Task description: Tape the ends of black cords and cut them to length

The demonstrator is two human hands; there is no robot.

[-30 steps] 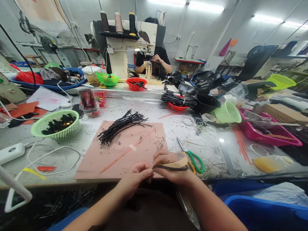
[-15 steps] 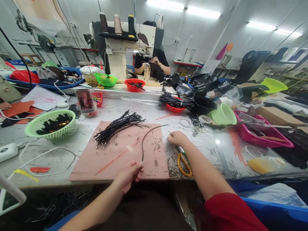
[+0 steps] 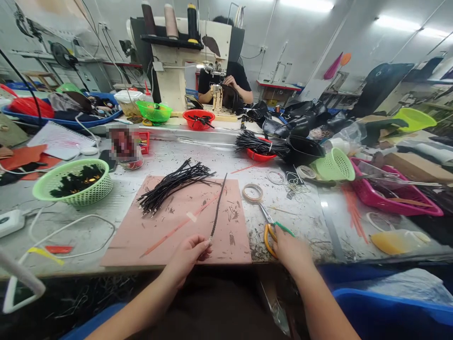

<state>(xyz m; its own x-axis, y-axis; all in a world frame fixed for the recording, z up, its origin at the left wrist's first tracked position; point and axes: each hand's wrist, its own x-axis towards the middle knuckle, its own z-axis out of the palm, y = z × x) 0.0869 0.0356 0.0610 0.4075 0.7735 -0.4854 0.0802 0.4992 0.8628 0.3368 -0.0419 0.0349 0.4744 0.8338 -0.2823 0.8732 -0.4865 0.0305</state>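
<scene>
My left hand (image 3: 191,252) is closed in a pinch on the lower end of a thin black braided cord (image 3: 218,208). The cord rises from the fingers, nearly straight, over a pink cutting board (image 3: 123,236). A bundle of similar black cords (image 3: 175,184) lies at the board's back left. To the right of the board, my right hand (image 3: 292,250) has its fingers curled at the handles of a pair of scissors (image 3: 269,229), one handle orange, the other green. The scissors' blades point away from me, towards a roll of tape (image 3: 252,192). The right fingertips are partly hidden.
A pale green basket (image 3: 76,196) with black pieces stands at left. Behind are a red bowl (image 3: 261,156) of black cords and a sewing machine (image 3: 170,75), where another person works. A pink basket (image 3: 385,200) and a bottle of yellowish liquid (image 3: 392,242) lie at right.
My right hand has come back towards me, from beside the tape roll to the scissors' handles, uncovering the tape. The cord in my left hand has gone from curved to nearly straight.
</scene>
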